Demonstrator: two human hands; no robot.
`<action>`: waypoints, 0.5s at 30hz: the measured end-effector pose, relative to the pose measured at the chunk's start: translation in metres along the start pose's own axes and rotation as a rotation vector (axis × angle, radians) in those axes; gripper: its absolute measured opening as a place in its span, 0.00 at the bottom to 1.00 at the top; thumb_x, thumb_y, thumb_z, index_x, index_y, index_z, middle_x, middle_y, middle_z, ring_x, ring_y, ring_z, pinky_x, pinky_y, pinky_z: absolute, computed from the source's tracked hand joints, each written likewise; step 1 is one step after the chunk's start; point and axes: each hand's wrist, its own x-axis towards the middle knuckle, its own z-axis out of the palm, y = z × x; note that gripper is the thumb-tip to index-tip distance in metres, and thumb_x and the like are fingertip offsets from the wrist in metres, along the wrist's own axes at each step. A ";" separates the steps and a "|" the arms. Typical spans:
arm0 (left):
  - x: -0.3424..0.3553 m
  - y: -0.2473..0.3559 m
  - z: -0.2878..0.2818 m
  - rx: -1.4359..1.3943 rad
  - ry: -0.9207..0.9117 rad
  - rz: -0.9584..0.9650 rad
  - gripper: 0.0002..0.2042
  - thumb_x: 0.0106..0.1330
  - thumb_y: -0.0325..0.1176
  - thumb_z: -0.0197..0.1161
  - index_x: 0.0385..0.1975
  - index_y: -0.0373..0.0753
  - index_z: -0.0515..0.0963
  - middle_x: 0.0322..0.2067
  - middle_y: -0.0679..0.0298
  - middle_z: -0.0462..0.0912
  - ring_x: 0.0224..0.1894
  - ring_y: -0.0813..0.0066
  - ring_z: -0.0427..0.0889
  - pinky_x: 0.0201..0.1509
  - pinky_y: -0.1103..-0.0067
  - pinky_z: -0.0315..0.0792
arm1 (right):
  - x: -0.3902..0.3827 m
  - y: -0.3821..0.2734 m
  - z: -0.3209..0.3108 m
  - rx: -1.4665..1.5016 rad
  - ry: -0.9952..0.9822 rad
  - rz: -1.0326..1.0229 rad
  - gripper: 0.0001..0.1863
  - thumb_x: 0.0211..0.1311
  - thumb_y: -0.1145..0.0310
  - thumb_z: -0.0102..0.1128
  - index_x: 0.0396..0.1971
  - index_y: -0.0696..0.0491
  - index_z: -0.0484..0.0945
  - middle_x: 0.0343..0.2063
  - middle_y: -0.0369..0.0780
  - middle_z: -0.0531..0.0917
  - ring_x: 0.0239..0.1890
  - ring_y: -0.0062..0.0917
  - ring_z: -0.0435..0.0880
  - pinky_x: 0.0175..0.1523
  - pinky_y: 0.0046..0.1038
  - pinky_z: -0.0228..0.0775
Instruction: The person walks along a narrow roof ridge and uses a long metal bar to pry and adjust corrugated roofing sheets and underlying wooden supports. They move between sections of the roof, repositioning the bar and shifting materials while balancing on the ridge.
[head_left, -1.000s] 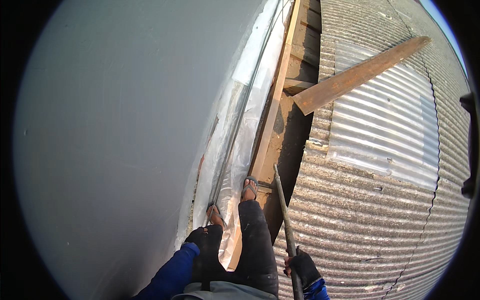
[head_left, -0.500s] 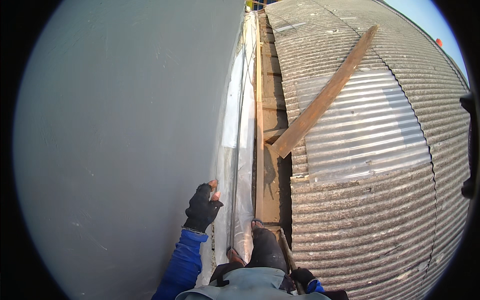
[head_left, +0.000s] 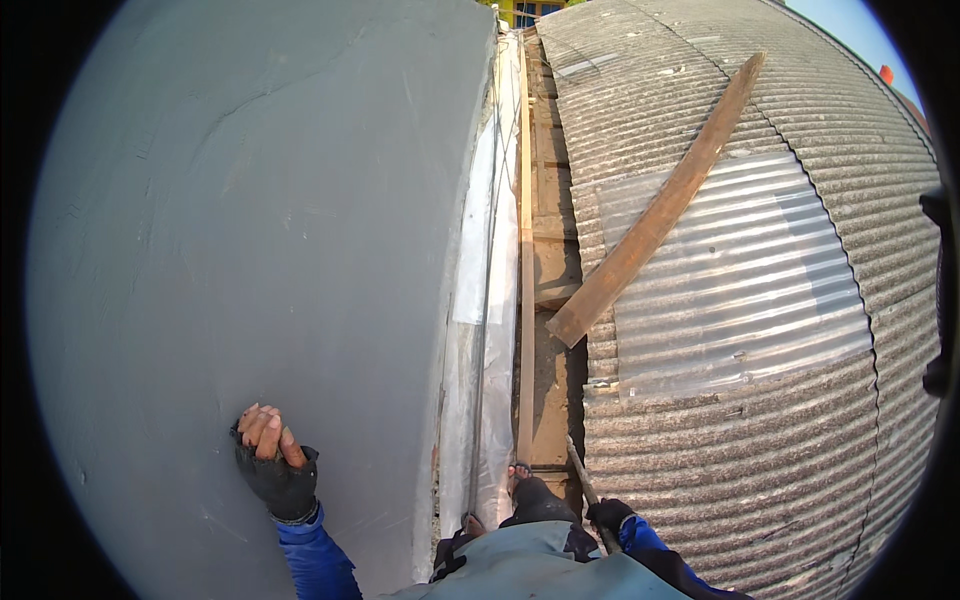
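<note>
Grip of right hand (head_left: 610, 515) closed round a thin pole (head_left: 583, 474), at the corrugated roof's (head_left: 720, 450) lower left edge. Left hand (head_left: 275, 460) half-curled by grey wall (head_left: 300, 250); can't tell contact or contents. Brown plank (head_left: 663, 205) slants across the roof's left edge.

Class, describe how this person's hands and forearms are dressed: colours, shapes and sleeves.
The left hand wears a black, cloth-like fingerless glove with a pale wrist edge. The right hand also wears a black glove, its cut unclear. Both long sleeves are blue, wrinkled fabric.
</note>
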 end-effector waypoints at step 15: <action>0.011 0.004 0.014 0.196 -0.111 0.066 0.10 0.63 0.18 0.56 0.42 0.36 0.74 0.36 0.56 0.80 0.40 0.58 0.81 0.55 0.58 0.73 | -0.037 -0.035 -0.072 0.010 0.113 -0.305 0.14 0.59 0.61 0.50 0.27 0.51 0.83 0.20 0.41 0.84 0.25 0.32 0.85 0.34 0.33 0.77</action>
